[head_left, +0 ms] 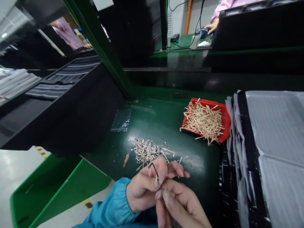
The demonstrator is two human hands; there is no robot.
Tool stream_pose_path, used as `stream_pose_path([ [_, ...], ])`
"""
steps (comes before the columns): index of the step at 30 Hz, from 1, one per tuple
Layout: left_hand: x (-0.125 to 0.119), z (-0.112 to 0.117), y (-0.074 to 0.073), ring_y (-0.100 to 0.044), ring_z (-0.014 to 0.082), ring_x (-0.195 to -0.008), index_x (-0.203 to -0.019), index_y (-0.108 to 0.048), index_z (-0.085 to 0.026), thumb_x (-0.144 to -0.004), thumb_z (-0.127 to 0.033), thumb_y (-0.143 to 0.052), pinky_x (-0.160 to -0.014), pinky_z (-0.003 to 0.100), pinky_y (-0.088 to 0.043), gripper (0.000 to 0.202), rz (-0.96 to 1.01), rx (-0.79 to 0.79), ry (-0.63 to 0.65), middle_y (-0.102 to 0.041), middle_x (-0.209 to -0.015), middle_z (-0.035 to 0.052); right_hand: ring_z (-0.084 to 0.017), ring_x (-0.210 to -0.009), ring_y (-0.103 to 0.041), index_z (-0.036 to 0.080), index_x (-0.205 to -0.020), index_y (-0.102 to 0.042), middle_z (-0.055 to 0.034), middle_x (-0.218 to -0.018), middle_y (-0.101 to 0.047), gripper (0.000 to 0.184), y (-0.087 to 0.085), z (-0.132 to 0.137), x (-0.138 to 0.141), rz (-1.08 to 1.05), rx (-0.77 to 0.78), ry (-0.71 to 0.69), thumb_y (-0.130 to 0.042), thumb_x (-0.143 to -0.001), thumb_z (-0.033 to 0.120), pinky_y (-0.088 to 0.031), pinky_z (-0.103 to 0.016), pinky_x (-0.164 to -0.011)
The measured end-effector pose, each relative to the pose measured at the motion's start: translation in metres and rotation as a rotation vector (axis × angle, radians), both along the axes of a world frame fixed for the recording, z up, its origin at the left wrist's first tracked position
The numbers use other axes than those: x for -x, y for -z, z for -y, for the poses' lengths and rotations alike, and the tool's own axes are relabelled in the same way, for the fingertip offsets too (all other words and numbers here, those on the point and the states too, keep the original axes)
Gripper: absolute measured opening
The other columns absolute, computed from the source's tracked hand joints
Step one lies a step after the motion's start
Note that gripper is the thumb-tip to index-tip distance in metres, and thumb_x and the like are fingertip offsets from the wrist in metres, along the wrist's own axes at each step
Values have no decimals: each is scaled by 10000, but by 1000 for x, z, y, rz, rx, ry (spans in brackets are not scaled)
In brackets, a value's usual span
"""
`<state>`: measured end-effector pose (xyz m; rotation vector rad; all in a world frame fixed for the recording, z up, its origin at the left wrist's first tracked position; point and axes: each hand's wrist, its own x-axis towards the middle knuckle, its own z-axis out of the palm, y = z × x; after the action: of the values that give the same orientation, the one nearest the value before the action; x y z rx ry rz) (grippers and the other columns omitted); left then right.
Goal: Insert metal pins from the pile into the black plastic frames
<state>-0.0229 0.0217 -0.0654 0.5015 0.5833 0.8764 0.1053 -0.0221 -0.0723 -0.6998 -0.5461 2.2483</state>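
Observation:
My left hand point(147, 185), in a blue sleeve, pinches a small thin dark bent part point(154, 170) between thumb and fingertips at the bottom centre. My right hand point(180, 204) sits just below and right of it, fingers curled with the tips pressed against the same part at the left hand's fingertips. Right behind the hands, a loose pile of small silvery and tan strips point(148, 151) lies on the dark green table point(161, 123). A red tray point(224, 118) heaped with tan strips stands farther back to the right.
A clear plastic bag point(121, 120) lies flat left of centre. Stacked black trays with white sheets point(273, 152) fill the right side. A black rack of trays point(61, 91) and a green post point(102, 47) stand left. Another person's hand point(210, 27) rests at the far bench.

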Motion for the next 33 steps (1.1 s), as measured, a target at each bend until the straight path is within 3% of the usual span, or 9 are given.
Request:
stream_pose_path([
  [9,4,-9,0,-696,292,-1121,-553,-486,-209,-572,-191,-901,-1206,474,-384,416,77,40,47,-745,-946,52,22,-389,-383,157,-978,-704,27,-620,-643,377,7,1,2,-192,38,21,-725,-960,533,-318,-74,-418],
  [14,9,-12,2,-674,270,-1170,-598,-564,-195,-624,-187,-885,-1157,410,-412,323,135,20,130,-754,-965,65,28,-356,-361,123,-991,-717,4,-617,-665,442,9,-2,-2,-185,108,-21,-760,-922,558,-274,-69,-359],
  [20,11,-12,11,-660,270,-1177,-599,-546,-183,-647,-243,-891,-1129,395,-408,354,212,-21,155,-736,-943,70,18,-334,-405,124,-1017,-724,-4,-624,-687,424,11,0,-4,-238,169,-80,-787,-907,528,-293,-72,-338],
  [27,13,-12,8,-651,273,-1166,-589,-576,-192,-679,-247,-888,-1131,388,-401,329,178,-30,162,-708,-861,70,17,-336,-411,131,-1031,-739,-6,-645,-693,376,20,3,-2,-319,150,-69,-769,-933,492,-324,-72,-347],
  [33,13,-9,8,-656,259,-1141,-579,-560,-197,-644,-234,-895,-1089,379,-439,343,139,-43,129,-679,-823,52,19,-352,-453,130,-1015,-768,-29,-690,-740,302,12,4,-1,-312,203,7,-801,-927,417,-354,-74,-371],
])
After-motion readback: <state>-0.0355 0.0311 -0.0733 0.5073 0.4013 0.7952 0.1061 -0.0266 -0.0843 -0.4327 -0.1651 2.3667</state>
